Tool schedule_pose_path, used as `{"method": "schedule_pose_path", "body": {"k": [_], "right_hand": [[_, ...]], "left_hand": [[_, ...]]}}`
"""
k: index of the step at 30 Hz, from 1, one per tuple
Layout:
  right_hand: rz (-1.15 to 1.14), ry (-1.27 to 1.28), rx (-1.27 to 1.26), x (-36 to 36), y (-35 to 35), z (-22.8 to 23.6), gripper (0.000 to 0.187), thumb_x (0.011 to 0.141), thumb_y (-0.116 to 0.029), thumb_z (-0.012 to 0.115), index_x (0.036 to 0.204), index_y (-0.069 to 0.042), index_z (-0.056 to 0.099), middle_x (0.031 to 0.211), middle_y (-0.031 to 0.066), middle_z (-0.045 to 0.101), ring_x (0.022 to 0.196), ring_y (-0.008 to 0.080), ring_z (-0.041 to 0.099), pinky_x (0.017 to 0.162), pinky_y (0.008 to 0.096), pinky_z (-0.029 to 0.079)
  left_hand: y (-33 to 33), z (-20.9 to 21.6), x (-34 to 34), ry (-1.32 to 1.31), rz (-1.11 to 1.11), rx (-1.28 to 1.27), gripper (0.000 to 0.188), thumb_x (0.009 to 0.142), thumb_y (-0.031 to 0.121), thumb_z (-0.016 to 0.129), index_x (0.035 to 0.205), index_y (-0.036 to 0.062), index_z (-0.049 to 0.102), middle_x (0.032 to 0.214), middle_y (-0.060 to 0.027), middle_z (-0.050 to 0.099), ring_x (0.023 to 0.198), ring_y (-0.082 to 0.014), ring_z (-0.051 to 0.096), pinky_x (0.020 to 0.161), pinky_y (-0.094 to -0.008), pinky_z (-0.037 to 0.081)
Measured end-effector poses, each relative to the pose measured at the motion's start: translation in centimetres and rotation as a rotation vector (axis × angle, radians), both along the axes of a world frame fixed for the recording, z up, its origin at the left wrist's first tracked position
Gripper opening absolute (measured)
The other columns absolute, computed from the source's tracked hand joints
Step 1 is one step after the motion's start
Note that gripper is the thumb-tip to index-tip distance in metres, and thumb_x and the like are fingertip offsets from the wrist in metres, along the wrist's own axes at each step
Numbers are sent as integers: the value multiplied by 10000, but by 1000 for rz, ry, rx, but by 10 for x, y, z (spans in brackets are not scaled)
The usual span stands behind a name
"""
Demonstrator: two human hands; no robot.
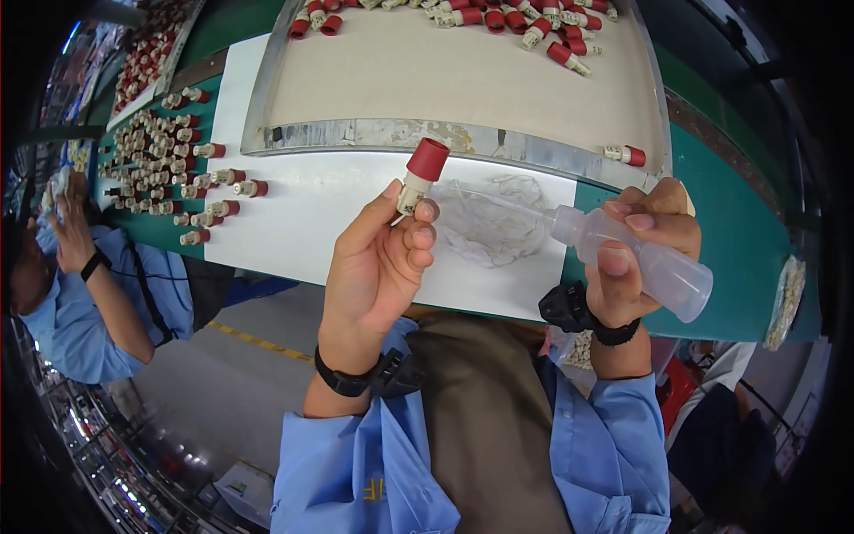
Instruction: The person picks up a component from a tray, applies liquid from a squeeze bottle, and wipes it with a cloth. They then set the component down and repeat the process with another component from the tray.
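My left hand point(369, 267) is closed on a small part with a red cap and a cream body point(427, 165), held upright with the red end on top. My right hand point(640, 245) grips a translucent squeeze bottle point(678, 283), tilted so its long thin nozzle point(507, 203) points left at the held part. The tip ends close beside the cream body; whether it touches, I cannot tell. Under the nozzle lies a crumpled, whitish see-through sheet point(494, 236) on white paper point(294, 200).
A metal-edged tray point(356, 133) holds several like parts at its far side and one point(625, 156) at its near right. More parts point(169, 165) stand in rows at left. A co-worker in blue point(107, 276) sits left. A bag of small pieces point(786, 303) hangs at the right edge.
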State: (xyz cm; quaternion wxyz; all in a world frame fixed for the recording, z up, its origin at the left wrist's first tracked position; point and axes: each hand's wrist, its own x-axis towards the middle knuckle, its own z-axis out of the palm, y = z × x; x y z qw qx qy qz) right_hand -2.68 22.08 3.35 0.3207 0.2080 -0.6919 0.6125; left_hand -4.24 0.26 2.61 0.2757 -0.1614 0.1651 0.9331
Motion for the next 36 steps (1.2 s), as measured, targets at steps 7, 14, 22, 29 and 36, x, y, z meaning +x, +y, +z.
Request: {"method": "schedule_pose_path", "body": {"k": [7,14,22,29,36], "right_hand": [[-72,-17,-99,-3,-10,-2,281,735,-221,670,861,-32,504,791,58,419,736,141,477,687,254,432],[-140,-111,-518,-4,26,-11,295,804,-231,593,976,1,532,987,86,489,756,104,503,611,213,404],[-173,-120,-532,-17,14,-13,284,811,-220,599,983,-1,542,991,76,527,673,61,472,497,167,327],[-206,-154,-542,-18,18,-7,196,825,-171,568,914,0,537,839,30,466,541,36,362,464,176,300],[-276,-7,-853,-31,56,12,166,839,-164,575,886,-6,558,725,23,520,536,34,354,492,191,301]], "left_hand": [[-10,0,5,13,68,-61,249,916,196,432,1027,-23,474,826,-115,569,638,-147,590,566,-248,526],[-75,4,31,477,339,-1269,191,870,99,522,1023,-10,488,779,-85,561,662,-120,569,566,-230,475],[-190,23,27,706,313,-2585,162,782,11,579,944,12,575,825,-105,579,650,-204,566,595,-279,444],[-198,-11,4,688,178,-2677,198,765,37,588,962,19,585,948,-151,557,760,-286,562,646,-328,452],[-155,29,-2,730,294,-2237,206,779,32,583,980,-8,564,888,-92,555,746,-217,537,647,-261,439]]}}
